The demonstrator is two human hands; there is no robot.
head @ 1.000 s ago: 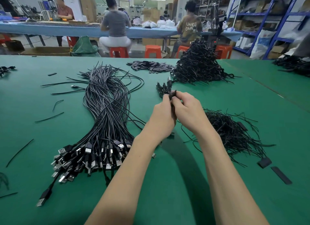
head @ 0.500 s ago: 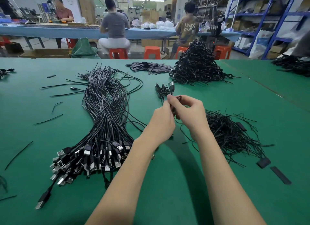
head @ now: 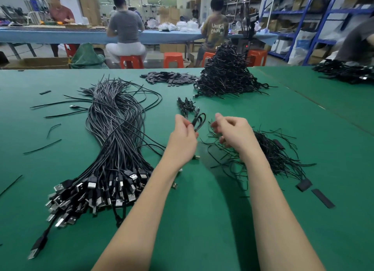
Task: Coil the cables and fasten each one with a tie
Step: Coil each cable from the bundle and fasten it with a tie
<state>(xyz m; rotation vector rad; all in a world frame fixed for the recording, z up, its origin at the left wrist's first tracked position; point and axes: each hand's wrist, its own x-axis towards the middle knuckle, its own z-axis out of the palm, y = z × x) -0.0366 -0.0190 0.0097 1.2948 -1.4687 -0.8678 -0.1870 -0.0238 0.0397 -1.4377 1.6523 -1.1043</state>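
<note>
My left hand (head: 182, 137) pinches a small coiled black cable (head: 199, 120) and holds it up above the green table (head: 202, 230). To its right, my right hand (head: 234, 133) hovers with curled fingers over the near edge of a loose pile of thin black ties (head: 275, 155); whether it holds a tie is unclear. A long bundle of uncoiled black cables (head: 115, 133) lies to the left, with its USB plugs (head: 97, 189) fanned toward me.
A tall heap of coiled cables (head: 226, 76) stands at the back, with a few coiled ones (head: 186, 106) just in front of my hands. A pile of flat black strips (head: 170, 77) lies at the back centre. Stray ties and strips (head: 322, 198) are scattered about. People sit at a far bench.
My hands were together on the coiled cable. The right hand has let go and moved right and down toward the tie pile, while the left keeps the coil.
</note>
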